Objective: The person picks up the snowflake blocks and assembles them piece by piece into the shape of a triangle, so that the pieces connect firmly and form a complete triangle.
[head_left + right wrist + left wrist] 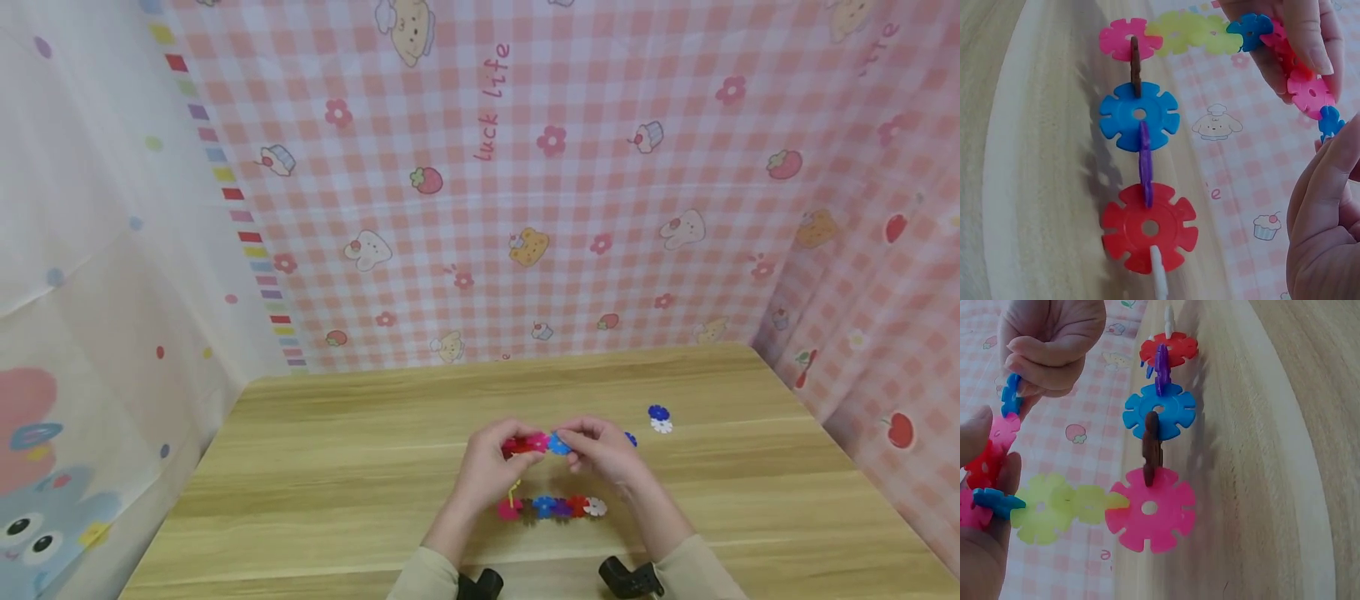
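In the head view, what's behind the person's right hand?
Part of a dark blue plastic piece shows past the right hand. The hand covers the rest, so its full shape and anything else there cannot be seen.

my pinched disc (557, 443): blue | neighbouring disc (1302, 94): pink | my row of discs (550, 507): pink, brown, blue, purple, red, white | linking discs (1194, 34): yellow | my sleeves (423, 575): beige | back cloth (487, 208): pink-white checks, strawberries, cupcakes | table (337, 467): wood-grained tan

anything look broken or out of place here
Nothing stands out: the multicoloured chain of notched plastic flower discs shows no visible break. The dark blue plastic flower disc and white plastic flower disc beyond the right hand lie apart from the chain.
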